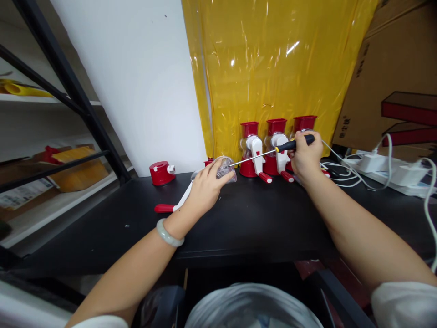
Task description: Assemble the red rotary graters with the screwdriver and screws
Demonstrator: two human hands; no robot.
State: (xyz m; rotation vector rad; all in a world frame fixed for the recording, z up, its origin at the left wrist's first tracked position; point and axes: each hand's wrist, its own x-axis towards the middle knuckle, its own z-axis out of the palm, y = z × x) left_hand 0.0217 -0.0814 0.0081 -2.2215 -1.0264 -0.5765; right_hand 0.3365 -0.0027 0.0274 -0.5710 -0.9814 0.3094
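Note:
My left hand (206, 187) is closed around a clear plastic part (226, 167) with a white and red crank handle (170, 207) that trails toward me on the black table (246, 223). My right hand (307, 157) grips the black handle of a screwdriver (273, 151); its metal shaft points left and its tip meets the clear part. Three assembled red and white rotary grinders (269, 148) stand in a row just behind the screwdriver, against a yellow plastic sheet (273, 59).
A loose red base piece (160, 173) sits at the table's back left. White power strips, chargers and cables (378, 166) lie at the right. A cardboard box (396, 77) leans at the far right. Black metal shelving (68, 91) with boxes stands left.

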